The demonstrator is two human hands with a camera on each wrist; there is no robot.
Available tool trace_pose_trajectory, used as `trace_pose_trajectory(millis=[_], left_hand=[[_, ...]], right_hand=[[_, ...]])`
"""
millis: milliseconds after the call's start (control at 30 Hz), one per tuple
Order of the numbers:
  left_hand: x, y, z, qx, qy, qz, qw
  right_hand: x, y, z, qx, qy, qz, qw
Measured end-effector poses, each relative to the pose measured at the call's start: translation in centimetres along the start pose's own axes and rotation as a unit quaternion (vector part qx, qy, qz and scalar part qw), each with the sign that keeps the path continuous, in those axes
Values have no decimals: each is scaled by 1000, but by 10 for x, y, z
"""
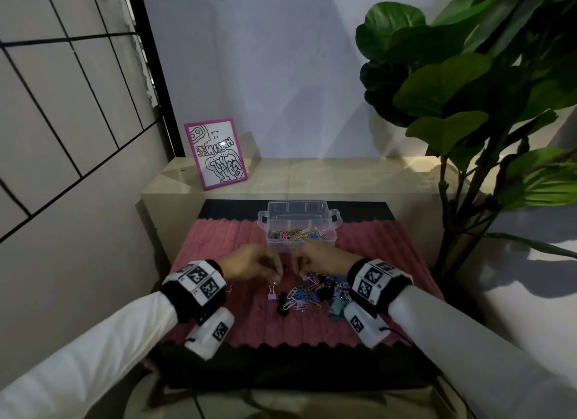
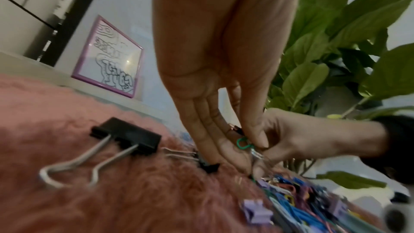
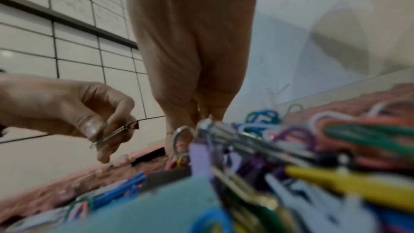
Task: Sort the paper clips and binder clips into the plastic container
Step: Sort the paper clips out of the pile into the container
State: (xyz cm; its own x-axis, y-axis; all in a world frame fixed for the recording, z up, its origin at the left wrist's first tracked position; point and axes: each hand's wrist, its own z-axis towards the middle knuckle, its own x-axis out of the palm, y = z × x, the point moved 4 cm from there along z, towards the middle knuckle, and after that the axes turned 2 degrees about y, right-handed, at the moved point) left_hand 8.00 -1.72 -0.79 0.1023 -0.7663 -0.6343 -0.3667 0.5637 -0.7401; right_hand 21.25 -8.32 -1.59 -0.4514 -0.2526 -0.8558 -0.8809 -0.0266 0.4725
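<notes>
Head cam first: my left hand (image 1: 253, 264) and right hand (image 1: 323, 259) are both down over the near pile of clips (image 1: 307, 293) on the pink fuzzy mat (image 1: 218, 237), fingers curled, nearly touching each other. The clear plastic container (image 1: 299, 225) sits just beyond them at the far side of the mat, with a heap of coloured paper clips in its near compartment. A purple binder clip (image 1: 272, 293) lies just left of the pile. Framed doodle (image 1: 215, 153) on the ledge far left, big leafy plant (image 1: 468, 91) on the right.

Left wrist cam: my left hand's fingers (image 2: 208, 130) point down and pinch a green paper clip (image 2: 244, 143) against the thumb, along with some metal bit I can't make out. A black binder clip (image 2: 127, 135) lies on the mat to the left, handles toward the camera.

Right wrist cam: pretty blurry. The right hand's fingertips (image 3: 179, 141) are down in the pile, curled in, but I can't tell whether they've actually got anything.
</notes>
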Motion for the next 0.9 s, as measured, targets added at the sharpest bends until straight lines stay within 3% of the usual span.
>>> trace_pose_trajectory(millis=[133,200,333,467,633,800,900], left_hand=[[-10,9,-4,-18,-12,-66,998],[-7,8,-5,-14,-9,18,1000],[8,-16,-2,52,-73,185,979],[40,-30,14,68,6,208,976],[48,-24,23,41,41,246,967],[39,-19,21,4,85,184,979],[30,-12,17,-21,97,111,989]], right_hand=[[-14,-11,-13,22,-92,119,988],[-21,-12,-22,32,-125,111,985],[-9,2,-40,13,-44,55,997],[15,10,-47,9,-15,-41,999],[23,10,-50,-3,-7,-73,997],[12,3,-49,29,-48,87,995],[-1,-3,-53,42,-109,243,963]])
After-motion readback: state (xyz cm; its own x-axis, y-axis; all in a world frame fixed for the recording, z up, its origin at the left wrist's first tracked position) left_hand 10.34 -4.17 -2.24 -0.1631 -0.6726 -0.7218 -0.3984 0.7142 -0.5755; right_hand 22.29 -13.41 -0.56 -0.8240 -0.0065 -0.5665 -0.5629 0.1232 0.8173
